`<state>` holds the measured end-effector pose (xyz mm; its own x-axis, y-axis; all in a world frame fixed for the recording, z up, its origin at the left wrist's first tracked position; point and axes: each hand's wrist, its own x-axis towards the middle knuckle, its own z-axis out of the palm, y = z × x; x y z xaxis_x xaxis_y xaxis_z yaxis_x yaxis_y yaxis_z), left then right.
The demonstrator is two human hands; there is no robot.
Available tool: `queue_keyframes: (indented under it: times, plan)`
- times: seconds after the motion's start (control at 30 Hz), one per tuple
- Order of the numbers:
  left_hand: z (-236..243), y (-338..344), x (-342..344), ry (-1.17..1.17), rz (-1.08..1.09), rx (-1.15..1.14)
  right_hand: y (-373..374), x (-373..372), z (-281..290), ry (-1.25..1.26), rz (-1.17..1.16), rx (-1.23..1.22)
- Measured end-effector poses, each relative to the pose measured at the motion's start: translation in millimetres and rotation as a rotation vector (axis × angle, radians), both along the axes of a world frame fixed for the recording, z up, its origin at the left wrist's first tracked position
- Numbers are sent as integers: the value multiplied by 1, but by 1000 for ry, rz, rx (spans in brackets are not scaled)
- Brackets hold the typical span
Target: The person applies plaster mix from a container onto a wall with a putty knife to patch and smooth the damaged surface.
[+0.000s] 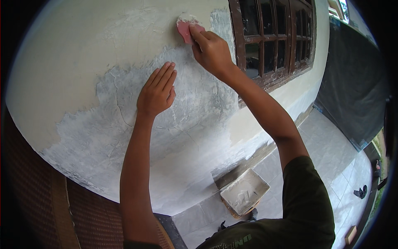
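My right hand (214, 53) grips a pinkish-red putty scraper (185, 33) against the upper part of the wall, beside the window. White putty clings to the scraper's upper edge. Lower and to the left, my left hand (156, 94) has its fingers stretched out, palm toward the wall, and holds nothing; it appears to rest on the surface. Behind both hands the wall (58, 62) is cream paint with a large rough patch of grey-white putty (199, 95). A thin crack (116, 97) runs down this patch left of my left hand.
A brown wooden window (265, 39) with small panes borders the work area on the right. Below, a shallow tray (260, 179) of white putty stands above the grey tiled floor (321, 133). A dark sheet (352, 83) hangs at the far right. Brown woven panels (93, 216) lie lower left.
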<state>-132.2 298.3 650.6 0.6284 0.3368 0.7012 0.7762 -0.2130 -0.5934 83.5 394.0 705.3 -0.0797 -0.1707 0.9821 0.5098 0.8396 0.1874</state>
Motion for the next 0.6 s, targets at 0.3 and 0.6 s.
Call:
queue_keyframes:
  times: [0.3, 0.6]
  plan:
    - [0, -5, -3, -5, 12, -6, 21, -2, -74, -175, -86, -28]
    - [-2, 3, 5, 3, -1, 6, 44, 30, 11, -6, -148, 20]
